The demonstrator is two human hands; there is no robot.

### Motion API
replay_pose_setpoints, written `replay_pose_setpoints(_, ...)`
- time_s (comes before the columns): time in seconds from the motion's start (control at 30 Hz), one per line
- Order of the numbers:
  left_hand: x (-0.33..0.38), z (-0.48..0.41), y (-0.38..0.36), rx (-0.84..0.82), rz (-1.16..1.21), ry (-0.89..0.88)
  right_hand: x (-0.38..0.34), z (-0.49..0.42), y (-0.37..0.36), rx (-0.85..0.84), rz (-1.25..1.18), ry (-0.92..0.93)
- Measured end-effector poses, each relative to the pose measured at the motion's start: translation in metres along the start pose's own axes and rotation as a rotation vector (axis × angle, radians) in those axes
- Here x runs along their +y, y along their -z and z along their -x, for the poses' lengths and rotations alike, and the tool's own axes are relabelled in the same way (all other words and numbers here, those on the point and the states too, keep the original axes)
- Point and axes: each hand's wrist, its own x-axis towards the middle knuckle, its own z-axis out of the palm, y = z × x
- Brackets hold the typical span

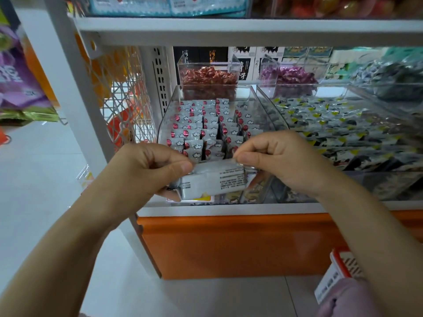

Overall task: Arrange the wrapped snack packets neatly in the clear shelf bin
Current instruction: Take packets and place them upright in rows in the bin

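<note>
Both hands are engaged at the front of the clear shelf bin (pixel 267 110).

The left hand (pixel 148 167) grips a small stack of silver-white snack packets (pixel 212 183), thumb pressed on top and fingers curled beneath. The right hand (pixel 275 159) pinches the upper right edge of the top packet between thumb and forefinger. The held stack sits just in front of the bin's front edge, printed back sides facing up.

Inside the bin, matching packets (pixel 206 124) with red marks and cloud prints stand on edge in several rows. The front rows lean and are uneven.

The bin rests on a white shelf (pixel 229 208) above an orange base panel (pixel 240 244). The adjoining bin to the right holds black-and-yellow packets (pixel 332 124). Behind stand two smaller clear tubs, one with red-wrapped sweets (pixel 207 76) and one with purple-wrapped sweets (pixel 290 75). A white wire rack (pixel 123 94) hangs at the left.
</note>
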Motion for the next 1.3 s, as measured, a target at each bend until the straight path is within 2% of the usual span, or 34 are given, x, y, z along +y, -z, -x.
replay_pose_setpoints(0.17,-0.003,0.002,0.009,-0.120,0.051,0.042,0.005,-0.001,-0.002,0.030,-0.042,0.009)
replay_pose_setpoints(0.33,-0.004,0.001,0.009,-0.106,0.035,0.031,0.007,0.000,-0.006,0.068,-0.079,-0.011)
replay_pose_setpoints(0.53,-0.005,0.005,0.008,-0.137,-0.016,-0.045,0.013,-0.002,-0.014,0.251,-0.240,-0.090)
replay_pose_setpoints(0.63,-0.009,0.004,0.007,-0.021,-0.122,-0.072,0.019,-0.001,-0.017,0.260,-0.395,-0.124)
replay_pose_setpoints(0.73,-0.010,0.001,0.009,0.099,-0.166,-0.105,0.017,-0.004,-0.024,0.215,-0.542,-0.062)
replay_pose_setpoints(0.87,-0.013,-0.003,0.018,0.193,-0.286,-0.131,0.012,-0.019,-0.033,0.363,-0.422,-0.019)
replay_pose_setpoints(0.97,-0.024,-0.012,0.029,0.163,-0.595,-0.160,0.007,-0.033,-0.032,0.438,-0.287,-0.017)
replay_pose_setpoints(1.07,-0.039,-0.015,0.032,0.036,-0.762,-0.117,0.000,-0.042,-0.034,0.381,-0.095,0.042)
replay_pose_setpoints(1.2,-0.053,-0.017,0.030,-0.015,-0.780,-0.116,-0.012,-0.049,-0.041,0.281,0.325,0.141)
replay_pose_setpoints(1.3,-0.053,-0.020,0.029,-0.031,-0.752,-0.132,-0.017,-0.057,-0.045,0.229,0.535,0.186)
